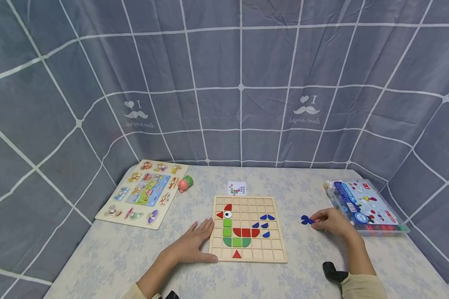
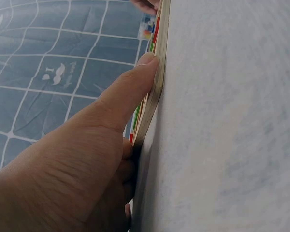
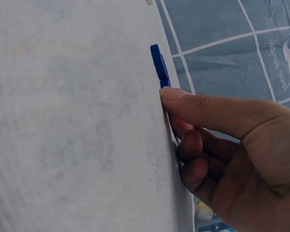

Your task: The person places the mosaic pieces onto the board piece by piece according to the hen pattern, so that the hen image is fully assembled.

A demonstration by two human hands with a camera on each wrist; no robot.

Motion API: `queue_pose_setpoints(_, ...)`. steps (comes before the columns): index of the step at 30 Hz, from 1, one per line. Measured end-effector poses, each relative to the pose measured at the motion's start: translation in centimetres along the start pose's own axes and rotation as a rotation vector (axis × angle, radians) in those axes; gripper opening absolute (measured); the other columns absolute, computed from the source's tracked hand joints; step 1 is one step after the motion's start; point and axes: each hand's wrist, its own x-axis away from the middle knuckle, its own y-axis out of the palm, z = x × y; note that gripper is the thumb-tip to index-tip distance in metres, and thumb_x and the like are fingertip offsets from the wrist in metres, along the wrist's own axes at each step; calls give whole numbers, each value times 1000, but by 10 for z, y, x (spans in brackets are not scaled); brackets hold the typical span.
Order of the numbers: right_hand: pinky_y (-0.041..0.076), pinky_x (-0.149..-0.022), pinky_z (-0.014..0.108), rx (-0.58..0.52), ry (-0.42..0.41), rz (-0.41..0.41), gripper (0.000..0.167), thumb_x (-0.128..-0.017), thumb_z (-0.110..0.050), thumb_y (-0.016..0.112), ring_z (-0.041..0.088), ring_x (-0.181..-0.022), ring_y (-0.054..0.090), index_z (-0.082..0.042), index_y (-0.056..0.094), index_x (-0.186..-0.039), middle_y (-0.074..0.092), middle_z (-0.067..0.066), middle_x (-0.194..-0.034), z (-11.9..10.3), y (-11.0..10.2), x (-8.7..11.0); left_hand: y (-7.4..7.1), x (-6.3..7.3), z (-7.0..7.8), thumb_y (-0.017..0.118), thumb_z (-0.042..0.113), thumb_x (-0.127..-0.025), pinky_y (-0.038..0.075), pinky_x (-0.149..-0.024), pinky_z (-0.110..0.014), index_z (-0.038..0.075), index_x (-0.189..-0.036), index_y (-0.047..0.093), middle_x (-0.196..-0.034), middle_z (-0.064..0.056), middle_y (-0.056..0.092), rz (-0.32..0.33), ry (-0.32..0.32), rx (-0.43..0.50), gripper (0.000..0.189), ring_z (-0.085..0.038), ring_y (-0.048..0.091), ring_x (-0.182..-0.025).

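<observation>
A square wooden grid board [image 1: 263, 203] lies mid-table, holding a bird-like picture made of red, green and blue pieces. My left hand [image 1: 192, 246] rests against its left side, fingers extended and thumb at the near left corner. In the left wrist view the thumb [image 2: 130, 87] touches the board's edge. To the right of the board, my right hand [image 1: 333, 222] pinches a blue piece at a small cluster of blue pieces [image 1: 305, 219] on the table. The right wrist view shows thumb and fingertips at one blue piece [image 3: 165, 84]; the fingers partly hide it.
A small picture card [image 1: 236, 188] lies behind the board. At the left are a wooden picture puzzle [image 1: 125, 218] and a pink and green toy [image 1: 185, 183]. A clear plastic box [image 1: 374, 203] with a printed sheet stands at the right, beside the right hand.
</observation>
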Motion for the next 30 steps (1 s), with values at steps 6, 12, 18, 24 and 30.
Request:
queue_pose_setpoints(6, 44, -58, 21, 3, 0, 3, 23, -82, -13, 76, 11, -71, 51, 2, 72, -99, 67, 3, -81, -3, -1, 0, -1, -1, 0, 69, 65, -76, 11, -124, -53, 3, -154, 23, -162, -12, 21, 3, 1, -6, 110, -28, 18, -152)
queue_pose_setpoints(12, 46, -56, 21, 5, -9, 20, 22, -83, -15, 76, 11, -68, 53, 0, 72, -98, 66, 2, -79, -9, 0, 0, -3, 0, 1, 69, 65, -76, 11, -124, -53, 2, -154, 22, -162, -12, 21, -3, -2, -2, 110, -28, 18, -152)
queue_pose_setpoints(18, 44, -54, 22, 48, -38, 49, 18, -82, -16, 76, 12, -68, 52, -3, 74, -95, 65, 1, -78, -31, 6, -4, -4, 1, 1, 70, 64, -77, 11, -124, -54, 2, -154, 22, -163, -12, 21, -2, -8, 5, 110, -28, 18, -152)
queue_pose_setpoints(24, 41, -52, 22, 74, -119, 41, 14, -79, -11, 78, 11, -65, 50, -4, 74, -90, 64, -1, -74, -59, 25, -9, -3, 1, 1, 70, 64, -77, 11, -124, -54, 3, -154, 22, -163, -12, 20, -4, -6, 13, 110, -28, 18, -152)
queue_pose_setpoints(30, 42, -51, 22, 39, -154, -6, 11, -78, -10, 79, 11, -62, 51, -6, 75, -88, 65, -2, -72, -80, 48, -12, -1, 0, 1, 70, 64, -77, 10, -124, -54, 2, -154, 22, -163, -12, 20, -4, -2, 17, 110, -28, 18, -152)
